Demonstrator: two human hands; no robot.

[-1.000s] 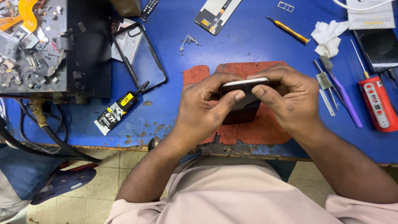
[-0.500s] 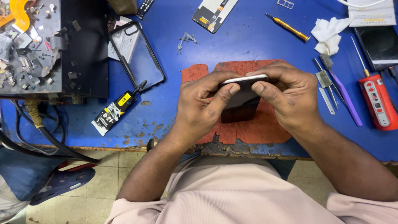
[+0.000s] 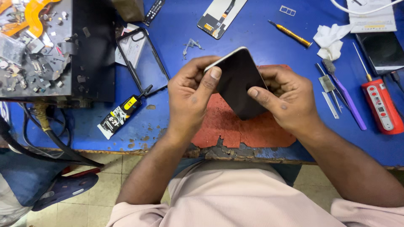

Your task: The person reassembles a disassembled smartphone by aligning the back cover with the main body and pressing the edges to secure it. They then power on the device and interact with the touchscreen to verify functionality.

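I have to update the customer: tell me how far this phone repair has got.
Looks done: the dark screen sits in the phone, with no gap I can see. In hand: left hand and right hand grip its edges above the red mat. Left: the clear case lies apart; the glue tube and screwdrivers are out.

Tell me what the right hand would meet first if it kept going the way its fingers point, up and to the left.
The right hand already touches the dark phone. Beyond that, the left hand lies closest in that line, though depth is hard to judge.
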